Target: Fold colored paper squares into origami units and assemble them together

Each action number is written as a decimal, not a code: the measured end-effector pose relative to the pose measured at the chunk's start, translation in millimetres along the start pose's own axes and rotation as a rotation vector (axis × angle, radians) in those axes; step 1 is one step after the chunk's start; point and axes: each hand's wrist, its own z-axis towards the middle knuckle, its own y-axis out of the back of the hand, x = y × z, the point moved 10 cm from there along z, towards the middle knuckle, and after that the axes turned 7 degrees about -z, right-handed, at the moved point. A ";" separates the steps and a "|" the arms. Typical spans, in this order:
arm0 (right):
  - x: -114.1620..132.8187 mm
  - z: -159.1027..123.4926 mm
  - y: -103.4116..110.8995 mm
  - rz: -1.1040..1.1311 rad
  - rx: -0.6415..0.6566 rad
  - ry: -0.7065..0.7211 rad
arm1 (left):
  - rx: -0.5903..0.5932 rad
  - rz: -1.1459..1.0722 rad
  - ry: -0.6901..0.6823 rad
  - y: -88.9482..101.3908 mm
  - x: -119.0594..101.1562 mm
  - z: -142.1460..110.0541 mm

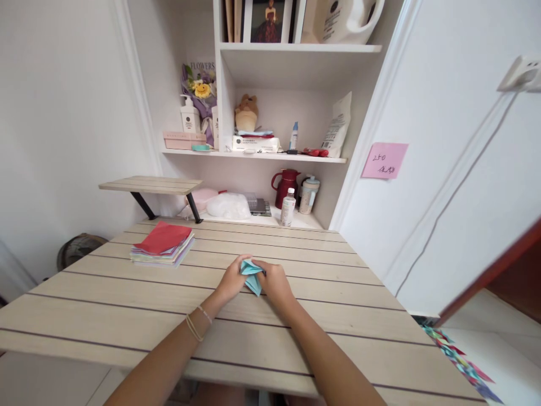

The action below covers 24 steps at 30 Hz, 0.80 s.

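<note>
A light-blue sheet of folded paper [253,283] is held between my two hands over the middle of the table. From the left, my left hand [232,280] grips its edge with closed fingers. On the opposite side my right hand [274,280] pinches it, fingers bent over the top. The paper has several creases, and a pointed part hangs downward between the hands. My fingertips partly cover its upper portion. Farther back on the left lies a stack of coloured paper [163,245], a red sheet on top.
The slatted wooden table [338,321] reaches back to white shelves. A small raised shelf [151,184] stands at the back left. A bottle [288,207], a red jug [287,188] and a tumbler [309,194] stand behind the table. Colourful folded pieces [460,361] lie at the right.
</note>
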 end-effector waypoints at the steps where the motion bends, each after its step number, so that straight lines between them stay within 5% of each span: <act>1: -5.8 1.0 -1.1 0.088 -0.004 -0.023 | -0.003 -0.022 -0.012 1.6 -2.2 0.8; 7: -41.4 6.6 -7.7 0.421 0.016 -0.159 | 0.137 -0.083 0.119 -6.4 -5.2 -3.3; 14: -24.8 0.2 -16.5 0.821 0.349 -0.166 | 0.174 -0.128 0.097 -5.7 -21.8 -7.3; 24: -26.1 3.3 -3.8 0.896 0.279 -0.155 | 0.104 -0.118 0.102 6.4 -19.2 -2.0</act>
